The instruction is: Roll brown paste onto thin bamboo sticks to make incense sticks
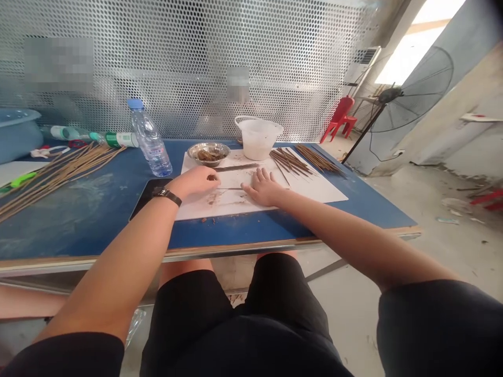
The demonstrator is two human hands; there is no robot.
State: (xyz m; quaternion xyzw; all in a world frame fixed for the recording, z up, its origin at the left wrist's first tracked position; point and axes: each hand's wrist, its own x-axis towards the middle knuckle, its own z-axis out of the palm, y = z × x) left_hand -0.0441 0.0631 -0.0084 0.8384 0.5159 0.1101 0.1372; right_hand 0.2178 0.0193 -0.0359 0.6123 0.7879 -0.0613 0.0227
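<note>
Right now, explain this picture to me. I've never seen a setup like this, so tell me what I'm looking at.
No machine here: a camera worn on a person's head looks down at their own bare hands. The left hand, with a wristwatch, and the right hand lie palm-down on a white sheet, either side of a thin dark stick; neither clearly grips anything. On the blue table are a metal bowl, a white plastic jug, a water bottle and bundles of thin sticks.
</note>
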